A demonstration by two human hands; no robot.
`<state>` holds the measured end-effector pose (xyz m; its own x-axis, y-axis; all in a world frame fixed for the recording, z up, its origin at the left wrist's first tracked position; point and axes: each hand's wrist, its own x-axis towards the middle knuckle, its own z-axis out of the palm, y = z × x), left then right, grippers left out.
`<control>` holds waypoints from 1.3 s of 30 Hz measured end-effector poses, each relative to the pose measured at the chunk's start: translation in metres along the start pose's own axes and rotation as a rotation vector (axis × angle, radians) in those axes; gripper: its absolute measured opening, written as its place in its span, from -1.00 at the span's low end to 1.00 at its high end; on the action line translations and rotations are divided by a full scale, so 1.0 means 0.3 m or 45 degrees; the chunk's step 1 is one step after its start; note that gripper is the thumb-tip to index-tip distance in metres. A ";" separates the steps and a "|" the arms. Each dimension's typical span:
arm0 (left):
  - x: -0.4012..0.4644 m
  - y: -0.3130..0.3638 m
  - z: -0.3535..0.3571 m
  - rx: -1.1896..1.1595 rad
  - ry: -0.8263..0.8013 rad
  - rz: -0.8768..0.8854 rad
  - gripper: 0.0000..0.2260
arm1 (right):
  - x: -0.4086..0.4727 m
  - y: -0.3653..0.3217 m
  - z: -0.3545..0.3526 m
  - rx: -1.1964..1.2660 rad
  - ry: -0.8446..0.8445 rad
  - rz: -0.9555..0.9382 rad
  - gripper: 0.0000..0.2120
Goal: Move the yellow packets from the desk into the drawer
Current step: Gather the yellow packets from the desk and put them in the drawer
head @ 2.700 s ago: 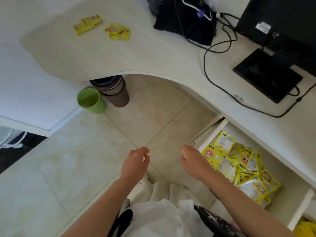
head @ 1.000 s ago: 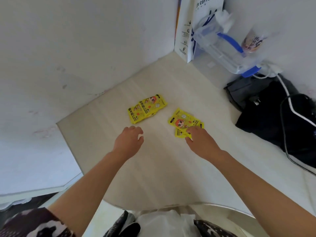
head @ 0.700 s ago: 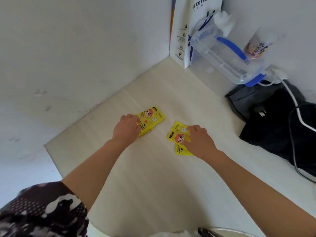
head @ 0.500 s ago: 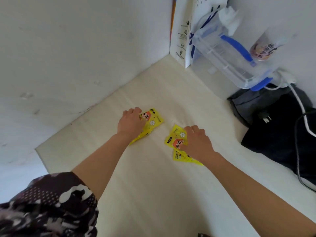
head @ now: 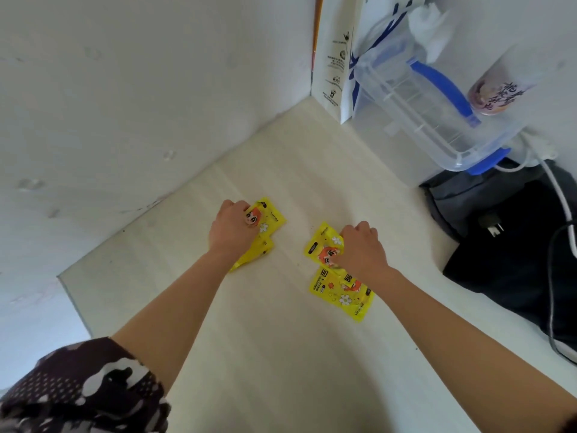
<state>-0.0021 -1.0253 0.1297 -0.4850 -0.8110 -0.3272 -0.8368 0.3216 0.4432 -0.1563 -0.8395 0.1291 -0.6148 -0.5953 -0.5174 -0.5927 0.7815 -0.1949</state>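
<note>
Both hands are down on the desk point(head: 281, 354) at once, each over its own small cluster of yellow packets, which looks like a way to clear two clusters in one trip. The left hand point(head: 232, 229) is curled knuckles-up over the left packets point(head: 268, 218), fingers closed onto the near edge of the top one; a second packet pokes out beneath its wrist. The right hand point(head: 362, 250) is likewise curled and pinching the upper right packet point(head: 321, 248), with its thumb side pressed on the printed face. A further packet point(head: 340, 295) lies flat under and just behind that wrist, toward the person, and does not appear to be gripped.

Both forearms reach forward nearly parallel, wrists slightly dropped, palms facing the desk. The packets seem to rest on the surface; whether any edge is lifted I cannot tell. The drawer is out of view. Beyond the right hand, well apart, sit a dark bag point(head: 515, 232) and a clear plastic box point(head: 431, 114).
</note>
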 end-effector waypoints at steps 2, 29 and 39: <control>-0.013 -0.031 -0.048 -0.113 0.011 -0.039 -0.80 | 0.000 0.012 -0.016 0.037 0.019 0.026 -0.58; -0.129 -0.144 -0.008 0.160 -0.221 0.079 -0.55 | -0.262 0.040 0.116 0.141 -0.017 0.056 -0.67; -0.317 -0.132 0.036 -0.290 -0.176 -0.158 -0.77 | -0.343 0.069 0.117 0.321 -0.061 0.039 -0.73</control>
<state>0.0745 -0.9556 0.1343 -0.4257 -0.7578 -0.4945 -0.8209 0.0936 0.5633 -0.0872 -0.7555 0.1488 -0.6016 -0.5658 -0.5639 -0.4222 0.8244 -0.3769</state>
